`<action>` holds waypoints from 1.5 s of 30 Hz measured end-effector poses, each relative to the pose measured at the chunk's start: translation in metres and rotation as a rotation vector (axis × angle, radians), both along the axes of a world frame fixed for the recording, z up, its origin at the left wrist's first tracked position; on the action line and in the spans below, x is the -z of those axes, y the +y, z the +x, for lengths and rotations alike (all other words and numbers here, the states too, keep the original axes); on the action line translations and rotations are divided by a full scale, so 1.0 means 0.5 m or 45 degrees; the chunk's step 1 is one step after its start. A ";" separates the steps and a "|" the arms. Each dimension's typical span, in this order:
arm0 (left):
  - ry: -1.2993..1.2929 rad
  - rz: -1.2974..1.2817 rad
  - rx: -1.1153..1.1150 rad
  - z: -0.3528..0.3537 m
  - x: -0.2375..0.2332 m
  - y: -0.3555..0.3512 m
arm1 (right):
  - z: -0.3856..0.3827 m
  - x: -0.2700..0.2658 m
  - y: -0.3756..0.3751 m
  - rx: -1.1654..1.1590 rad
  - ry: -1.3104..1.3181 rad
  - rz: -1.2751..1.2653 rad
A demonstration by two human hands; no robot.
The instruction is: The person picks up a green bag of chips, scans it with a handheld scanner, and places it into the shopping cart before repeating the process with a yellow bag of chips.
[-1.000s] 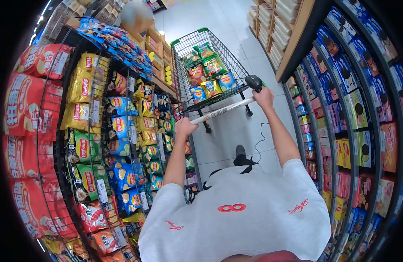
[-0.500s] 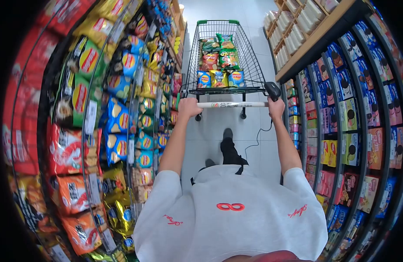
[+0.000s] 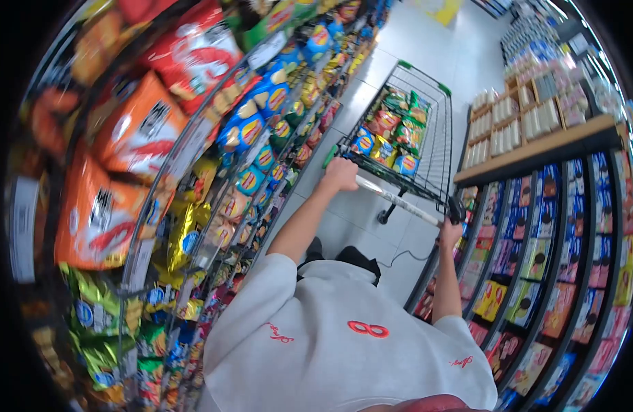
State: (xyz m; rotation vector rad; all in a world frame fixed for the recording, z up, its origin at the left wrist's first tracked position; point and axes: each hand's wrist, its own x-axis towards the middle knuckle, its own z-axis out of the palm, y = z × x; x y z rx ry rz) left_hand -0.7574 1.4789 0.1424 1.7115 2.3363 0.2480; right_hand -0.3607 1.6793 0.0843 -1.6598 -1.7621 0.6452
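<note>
My left hand (image 3: 341,174) is closed round the left end of the white cart handle (image 3: 392,198). At the handle's right end, my right hand (image 3: 451,233) is wrapped round the bar, just below a black device (image 3: 456,209). The wire shopping cart (image 3: 436,144) has green corners. Inside it lie several snack bags, among them a red bag (image 3: 385,121), a yellow bag (image 3: 383,150) and a blue bag (image 3: 363,141).
Shelves of chip bags (image 3: 141,127) line the left side. On the right stand shelves of boxed biscuits (image 3: 490,299) and a wooden rack (image 3: 536,149) with pale packs. A thin cable (image 3: 406,253) hangs below the handle.
The view has turned, so the cart now appears tilted and further right. More of the floor and the far aisle shows. Both hands remain on the handle.
</note>
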 end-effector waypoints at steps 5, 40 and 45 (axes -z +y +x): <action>0.017 0.080 -0.019 0.041 0.017 -0.072 | 0.038 -0.010 -0.067 -0.051 0.098 -0.121; 0.109 -0.182 -0.173 0.431 0.017 -0.601 | 0.354 -0.002 -0.568 -0.057 0.132 0.014; 0.082 -0.088 -0.207 0.472 0.031 -0.666 | 0.402 0.037 -0.579 -0.137 0.036 -0.014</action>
